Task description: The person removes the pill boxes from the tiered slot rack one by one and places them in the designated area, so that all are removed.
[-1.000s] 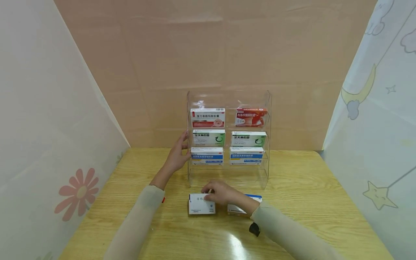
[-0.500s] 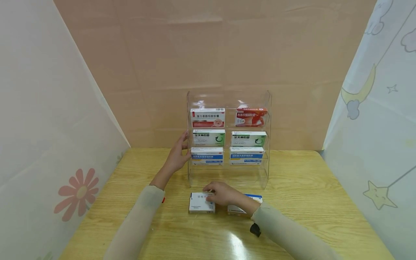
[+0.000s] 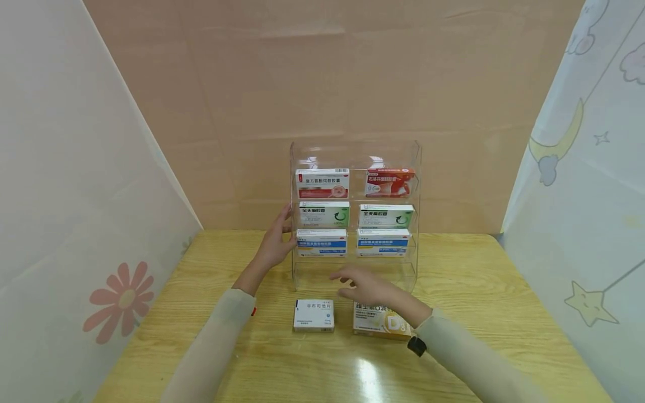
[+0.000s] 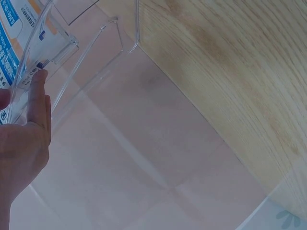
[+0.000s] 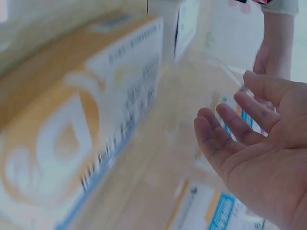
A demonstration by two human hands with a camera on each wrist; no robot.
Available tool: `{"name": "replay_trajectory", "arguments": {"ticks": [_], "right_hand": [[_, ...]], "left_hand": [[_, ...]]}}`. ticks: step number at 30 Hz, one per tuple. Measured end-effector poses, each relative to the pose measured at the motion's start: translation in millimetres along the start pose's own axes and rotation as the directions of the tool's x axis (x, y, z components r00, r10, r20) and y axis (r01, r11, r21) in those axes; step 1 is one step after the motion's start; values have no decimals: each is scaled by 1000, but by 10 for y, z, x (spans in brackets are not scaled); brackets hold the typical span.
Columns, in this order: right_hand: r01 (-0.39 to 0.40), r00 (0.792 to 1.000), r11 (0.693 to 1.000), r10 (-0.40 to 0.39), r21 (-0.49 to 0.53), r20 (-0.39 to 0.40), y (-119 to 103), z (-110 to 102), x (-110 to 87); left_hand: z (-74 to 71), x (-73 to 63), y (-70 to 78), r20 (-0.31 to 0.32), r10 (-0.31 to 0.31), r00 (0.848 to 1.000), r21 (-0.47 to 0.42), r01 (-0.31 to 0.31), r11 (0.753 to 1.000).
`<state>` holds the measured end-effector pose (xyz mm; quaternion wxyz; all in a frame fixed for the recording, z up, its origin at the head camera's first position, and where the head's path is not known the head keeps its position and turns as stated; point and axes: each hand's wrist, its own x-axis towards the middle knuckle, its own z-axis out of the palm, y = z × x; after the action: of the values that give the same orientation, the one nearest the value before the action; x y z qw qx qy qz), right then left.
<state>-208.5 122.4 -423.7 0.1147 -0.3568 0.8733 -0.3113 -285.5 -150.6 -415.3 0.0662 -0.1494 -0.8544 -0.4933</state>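
My left hand [image 3: 274, 243] holds the left side panel of a clear acrylic display rack [image 3: 353, 274]. In the left wrist view, thumb and fingers lie on either side of the panel. My right hand [image 3: 370, 288] is in the air before the rack's lowest shelf, with loosely bent fingers and nothing in them. A white medicine box [image 3: 313, 316] lies flat on the table, left of that hand. Partly hidden under the right forearm is a white and orange vitamin D box [image 3: 378, 324], large and blurred in the right wrist view.
On the rack's upper shelves stand medicine boxes in pairs: a white-red box [image 3: 322, 183] beside a red box [image 3: 388, 183], two green-white boxes [image 3: 385, 216], and two blue-white boxes [image 3: 321, 244]. Patterned sheets flank the wooden table [image 3: 453, 291], and a brown sheet [image 3: 322, 84] hangs behind.
The right hand has let go of the white medicine box and moved up and to the right. That box lies slightly straighter; more of the vitamin D box shows. The left hand stays put.
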Motion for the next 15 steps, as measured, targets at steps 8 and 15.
{"name": "replay_trajectory", "arguments": {"ticks": [8, 15], "right_hand": [[87, 993, 990, -95, -114, -66, 38, -371, -160], [103, 981, 979, -129, -176, -142, 82, -674, -272]], "left_hand": [[-7, -4, 1, 4, 2, 1000, 1, -2, 1000], [-7, -7, -3, 9, 9, 1000, -4, -9, 1000]]}}
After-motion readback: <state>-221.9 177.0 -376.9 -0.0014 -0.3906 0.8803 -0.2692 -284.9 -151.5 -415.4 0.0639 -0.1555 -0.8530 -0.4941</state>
